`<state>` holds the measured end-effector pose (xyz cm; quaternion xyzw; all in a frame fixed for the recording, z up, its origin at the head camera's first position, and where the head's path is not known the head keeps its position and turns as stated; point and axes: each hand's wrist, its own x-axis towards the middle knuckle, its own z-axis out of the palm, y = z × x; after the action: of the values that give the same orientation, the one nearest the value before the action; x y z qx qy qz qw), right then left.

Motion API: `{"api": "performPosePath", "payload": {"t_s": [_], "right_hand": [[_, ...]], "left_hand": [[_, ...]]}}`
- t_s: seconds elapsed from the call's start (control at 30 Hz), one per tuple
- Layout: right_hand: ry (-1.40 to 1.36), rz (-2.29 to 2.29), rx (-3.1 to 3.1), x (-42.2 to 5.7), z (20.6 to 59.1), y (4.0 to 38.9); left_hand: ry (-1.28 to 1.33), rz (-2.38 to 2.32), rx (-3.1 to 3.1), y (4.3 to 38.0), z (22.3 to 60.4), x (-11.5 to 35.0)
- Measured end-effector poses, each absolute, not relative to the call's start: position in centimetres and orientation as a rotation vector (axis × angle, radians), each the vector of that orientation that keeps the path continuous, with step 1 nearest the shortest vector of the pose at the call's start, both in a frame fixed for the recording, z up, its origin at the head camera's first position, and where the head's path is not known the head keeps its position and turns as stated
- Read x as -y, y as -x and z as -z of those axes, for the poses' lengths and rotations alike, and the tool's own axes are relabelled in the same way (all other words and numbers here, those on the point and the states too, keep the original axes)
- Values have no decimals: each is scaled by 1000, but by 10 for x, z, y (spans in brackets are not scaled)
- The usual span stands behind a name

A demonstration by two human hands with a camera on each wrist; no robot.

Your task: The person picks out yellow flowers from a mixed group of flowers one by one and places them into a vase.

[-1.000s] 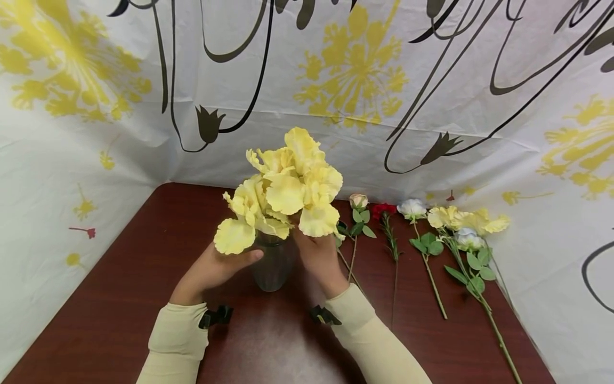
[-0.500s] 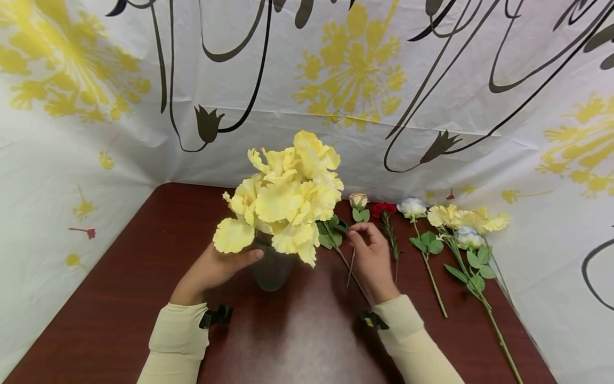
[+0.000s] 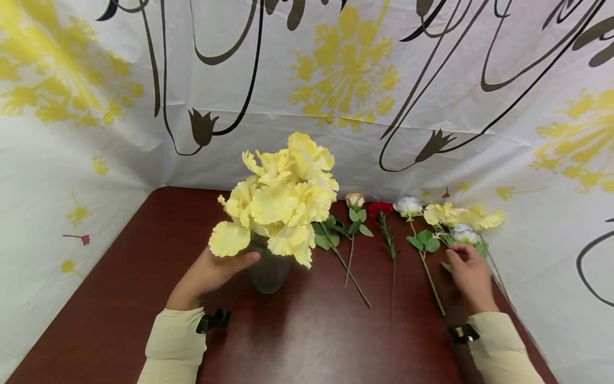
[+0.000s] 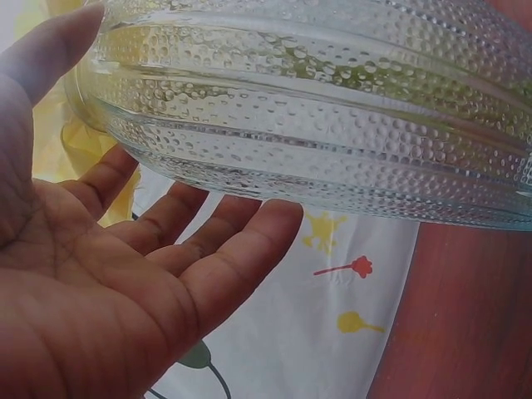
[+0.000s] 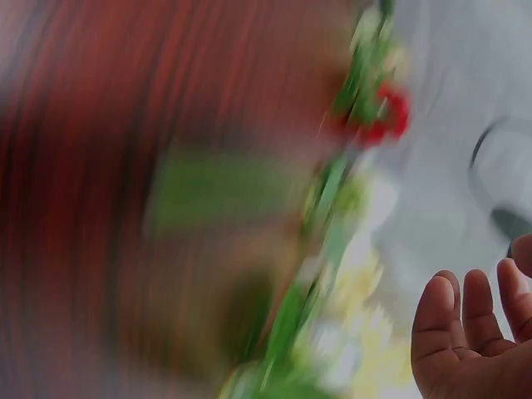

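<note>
Yellow irises (image 3: 273, 202) stand bunched in a clear glass vase (image 3: 268, 272) left of the table's middle. My left hand (image 3: 208, 277) holds the vase near its neck, thumb on one side and fingers on the other. The left wrist view shows the ridged, dimpled glass (image 4: 332, 125) against the fingers. Far to the right, my right hand (image 3: 472, 277) is over the flowers, fingertips close to a pale blue rose (image 3: 464, 233) and a yellow iris (image 3: 482, 218). In the blurred right wrist view its fingers (image 5: 432, 324) are loosely bent with nothing visible between them.
Along the back right lie a peach rose (image 3: 355, 200), a red carnation (image 3: 380, 208) and a white rose (image 3: 408, 207), stems toward me. A leafy stem (image 3: 352, 277) crosses the peach rose's stem. A patterned cloth (image 3: 268, 117) borders the dark red table (image 3: 326, 346).
My right hand has left the irises in the vase and moved right, past the middle flowers, to those at the far right. My left hand has stayed at the vase.
</note>
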<state>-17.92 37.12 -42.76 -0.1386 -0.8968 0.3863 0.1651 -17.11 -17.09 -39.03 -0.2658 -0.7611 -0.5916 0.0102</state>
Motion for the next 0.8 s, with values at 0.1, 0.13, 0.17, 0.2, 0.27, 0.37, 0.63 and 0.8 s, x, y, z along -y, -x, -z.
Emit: {"api": "performPosePath", "payload": {"t_s": [0.1, 0.13, 0.17, 0.2, 0.27, 0.37, 0.63, 0.8], "right_hand": [[461, -986, 2609, -403, 426, 183], [469, -966, 2630, -413, 425, 185], [475, -951, 2639, -422, 425, 187], [475, -934, 2653, -431, 424, 189], [472, -884, 2674, -447, 424, 194], [459, -799, 2715, -466, 424, 203], [369, -580, 2887, -494, 434, 219], [353, -527, 2988, -499, 442, 226]], "left_hand": [[814, 1848, 2374, 169, 391, 173], [810, 1852, 2374, 168, 392, 174], [807, 1847, 2378, 168, 392, 175], [801, 1846, 2382, 167, 393, 175], [808, 1853, 2383, 167, 395, 176], [816, 1855, 2390, 168, 397, 176], [830, 1835, 2396, 173, 397, 174], [811, 1829, 2404, 172, 396, 174]]}}
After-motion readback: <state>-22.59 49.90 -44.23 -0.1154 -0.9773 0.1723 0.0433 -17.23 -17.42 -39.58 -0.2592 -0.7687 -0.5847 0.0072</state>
